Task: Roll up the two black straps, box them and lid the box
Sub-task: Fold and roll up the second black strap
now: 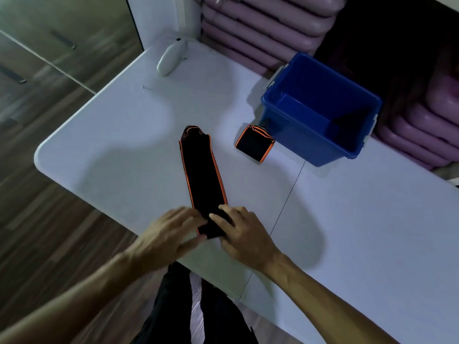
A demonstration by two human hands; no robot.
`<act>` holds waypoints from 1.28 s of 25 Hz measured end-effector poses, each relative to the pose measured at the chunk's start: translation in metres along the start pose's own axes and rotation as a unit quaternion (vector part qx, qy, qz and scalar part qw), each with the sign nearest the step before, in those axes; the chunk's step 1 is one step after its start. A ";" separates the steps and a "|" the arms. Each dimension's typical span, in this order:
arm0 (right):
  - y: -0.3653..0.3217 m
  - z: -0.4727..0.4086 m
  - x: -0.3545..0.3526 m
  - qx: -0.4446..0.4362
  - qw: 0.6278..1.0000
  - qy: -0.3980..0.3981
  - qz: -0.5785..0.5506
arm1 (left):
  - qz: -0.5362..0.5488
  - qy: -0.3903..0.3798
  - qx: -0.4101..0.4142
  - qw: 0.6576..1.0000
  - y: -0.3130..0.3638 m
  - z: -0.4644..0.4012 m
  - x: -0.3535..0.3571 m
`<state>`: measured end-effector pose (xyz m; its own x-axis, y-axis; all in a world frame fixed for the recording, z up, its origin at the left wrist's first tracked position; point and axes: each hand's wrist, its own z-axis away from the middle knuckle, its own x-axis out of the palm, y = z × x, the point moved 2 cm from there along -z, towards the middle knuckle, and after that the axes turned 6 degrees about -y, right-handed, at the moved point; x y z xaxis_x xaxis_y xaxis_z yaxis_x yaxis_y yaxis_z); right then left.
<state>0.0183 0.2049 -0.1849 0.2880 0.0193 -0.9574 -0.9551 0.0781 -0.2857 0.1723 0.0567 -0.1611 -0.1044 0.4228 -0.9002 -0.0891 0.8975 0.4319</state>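
White desk (124, 135) over wood floor, blue box (323, 110) open at its far side.

My left hand (171, 234) and right hand (242, 232) pinch the flat strap's (202, 170) near end; I should roll tight and keep edges square. The rolled strap (254, 145) waits beside the box.

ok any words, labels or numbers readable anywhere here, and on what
None can be read. The flat strap, the rolled strap, the blue box, the white device and the table show no legible print.
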 end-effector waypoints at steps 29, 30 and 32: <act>0.005 -0.053 -0.024 0.266 0.911 0.099 -0.299 | 0.144 0.138 -0.199 0.960 -0.030 -0.049 0.006; 0.003 -0.052 -0.024 0.265 0.914 0.103 -0.291 | 0.126 0.137 -0.170 0.968 -0.031 -0.046 0.008; 0.003 -0.050 -0.019 0.262 0.922 0.102 -0.266 | 0.070 0.098 -0.110 0.987 -0.035 -0.037 0.010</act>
<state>0.0063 0.1551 -0.1700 0.6363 -0.3438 -0.6906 -0.5025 0.4945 -0.7092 0.1372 0.0254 -0.1833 -0.3192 0.4888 -0.8119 -0.2704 0.7741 0.5724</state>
